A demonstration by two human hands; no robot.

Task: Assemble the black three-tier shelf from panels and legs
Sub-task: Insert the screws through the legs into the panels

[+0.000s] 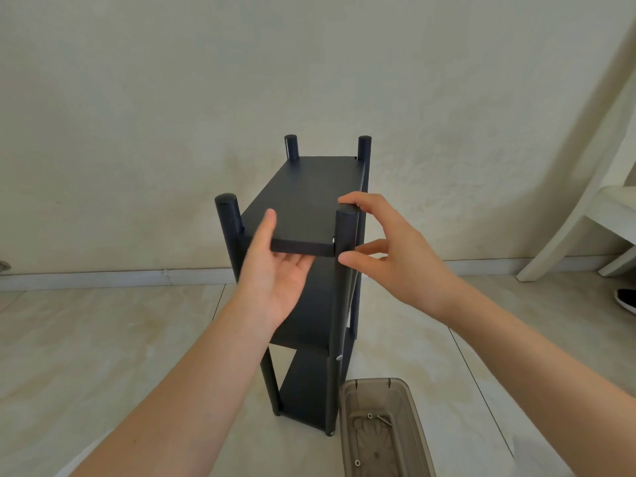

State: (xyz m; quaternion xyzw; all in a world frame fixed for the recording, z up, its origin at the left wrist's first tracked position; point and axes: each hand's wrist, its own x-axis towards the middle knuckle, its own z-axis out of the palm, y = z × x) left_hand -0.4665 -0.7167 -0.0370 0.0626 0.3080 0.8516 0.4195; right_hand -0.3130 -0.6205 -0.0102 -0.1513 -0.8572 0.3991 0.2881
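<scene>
Pale plaster wall (137,98) and beige tiled floor (103,339) form the setting. At centre, standing upright on the floor, we see the black three-tier shelf (316,290), its four legs rising above the top panel (309,201).

The left hand (275,270) holds the near edge of the top panel, with the thumb laid flat on the upper face and the fingers passing underneath. Their tips are hidden by the panel.

The right hand (395,256) is spread wide at the near right leg (346,232). Its index fingertip rests at the leg's cap and its thumb tip lies against the front lower down, so the leg's top section sits between them. We cannot tell how firmly it is held.

The near left leg (227,215) is partly covered by the left wrist. The middle panel (303,332) and bottom panel (303,394) show only in part behind the forearm and legs. Small silver screw heads (339,357) glint on the near right leg.

Just right of the shelf's foot stands a translucent brown plastic box (351,442), cut off by the lower edge of the view. Inside it we make out washers (370,415) and a screw (383,420).

At far right a white chair (585,218) and a black shoe (626,299) are both cropped.
</scene>
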